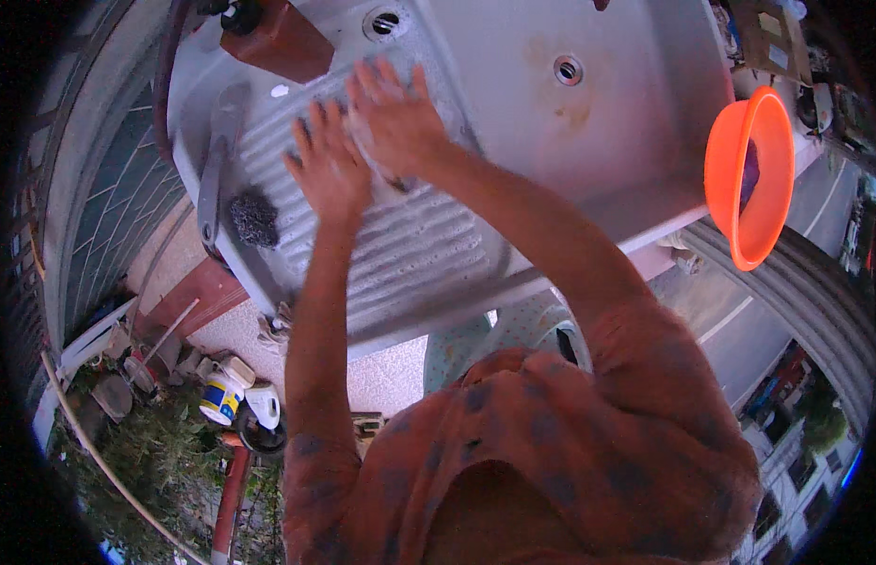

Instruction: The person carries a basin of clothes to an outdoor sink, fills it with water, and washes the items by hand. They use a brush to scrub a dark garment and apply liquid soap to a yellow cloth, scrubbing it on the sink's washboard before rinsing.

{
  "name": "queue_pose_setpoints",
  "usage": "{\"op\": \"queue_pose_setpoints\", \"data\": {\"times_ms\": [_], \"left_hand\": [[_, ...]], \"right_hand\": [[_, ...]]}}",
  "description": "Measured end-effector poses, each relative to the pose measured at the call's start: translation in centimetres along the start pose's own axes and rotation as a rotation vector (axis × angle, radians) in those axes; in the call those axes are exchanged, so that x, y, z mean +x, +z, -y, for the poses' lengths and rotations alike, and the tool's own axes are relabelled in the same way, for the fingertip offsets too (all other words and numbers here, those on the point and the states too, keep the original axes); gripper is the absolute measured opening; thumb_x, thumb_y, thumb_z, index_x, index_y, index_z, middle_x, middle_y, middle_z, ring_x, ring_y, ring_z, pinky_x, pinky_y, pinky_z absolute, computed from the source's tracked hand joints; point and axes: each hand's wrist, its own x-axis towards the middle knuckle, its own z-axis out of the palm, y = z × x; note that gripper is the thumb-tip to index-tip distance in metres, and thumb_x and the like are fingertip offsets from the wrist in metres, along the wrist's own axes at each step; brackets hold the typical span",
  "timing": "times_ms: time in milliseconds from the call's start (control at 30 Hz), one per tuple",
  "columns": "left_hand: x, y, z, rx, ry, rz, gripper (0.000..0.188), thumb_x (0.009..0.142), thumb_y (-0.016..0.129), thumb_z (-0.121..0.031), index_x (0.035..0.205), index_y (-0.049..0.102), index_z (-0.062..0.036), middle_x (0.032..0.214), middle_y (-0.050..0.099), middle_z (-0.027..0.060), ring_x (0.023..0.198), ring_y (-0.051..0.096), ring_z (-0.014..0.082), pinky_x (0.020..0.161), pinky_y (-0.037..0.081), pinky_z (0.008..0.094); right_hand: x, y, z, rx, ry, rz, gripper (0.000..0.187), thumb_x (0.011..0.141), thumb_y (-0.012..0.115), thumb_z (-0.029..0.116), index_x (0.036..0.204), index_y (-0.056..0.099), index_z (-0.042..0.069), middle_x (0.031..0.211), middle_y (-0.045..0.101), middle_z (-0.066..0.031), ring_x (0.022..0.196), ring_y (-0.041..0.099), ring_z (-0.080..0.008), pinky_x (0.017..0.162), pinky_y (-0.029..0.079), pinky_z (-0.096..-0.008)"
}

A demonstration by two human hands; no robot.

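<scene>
The orange patterned sleeve fills the lower frame, nearest of all. At centre left a dark scouring pad lies on the ribbed washboard of the grey sink. Right of it, the left hand presses flat, fingers spread, gripping nothing. The right hand overlaps it, fingers splayed over a pale soapy scrap; whether they grip it, I cannot tell. On wet ribs, hands may skid. Far right, the orange basin perched at the rim might tip.
</scene>
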Motion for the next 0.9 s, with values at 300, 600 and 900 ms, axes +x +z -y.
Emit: {"op": "queue_pose_setpoints", "data": {"times_ms": [300, 600, 900], "left_hand": [[-11.3, -2.2, -1.8, -0.121, 0.089, 0.186, 0.052, 0.083, 0.035, -0.022, 0.133, 0.031, -0.0090, 0.139, 0.027, 0.0104, 0.128, 0.024, 0.0328, 0.096, 0.020, 0.0574], [-1.2, 1.8, 0.0, -0.076, -0.051, 0.081, 0.052, 0.081, 0.041, -0.017, 0.133, 0.032, -0.0149, 0.139, 0.028, 0.0105, 0.127, 0.024, 0.0340, 0.098, 0.020, 0.0562], [-1.4, -0.6, -0.8, -0.129, -0.028, 0.056, 0.052, 0.085, 0.037, -0.026, 0.135, 0.028, -0.0118, 0.141, 0.024, 0.0101, 0.130, 0.019, 0.0339, 0.098, 0.016, 0.0582]], "right_hand": [[-12.3, -1.4, 2.5, 0.195, -0.038, 0.186, 0.046, 0.081, 0.046, 0.026, 0.124, 0.044, 0.007, 0.134, 0.035, -0.0104, 0.127, 0.025, -0.0298, 0.097, 0.014, -0.0609], [-0.3, 3.3, -0.2, 0.171, -0.028, -0.106, 0.043, 0.080, 0.046, 0.022, 0.121, 0.046, 0.007, 0.128, 0.042, -0.0093, 0.125, 0.029, -0.0291, 0.096, 0.017, -0.0600], [-1.3, 1.3, 0.5, 0.128, -0.008, -0.125, 0.046, 0.079, 0.048, 0.027, 0.121, 0.046, 0.008, 0.134, 0.035, -0.0087, 0.127, 0.026, -0.0292, 0.097, 0.014, -0.0629]]}}
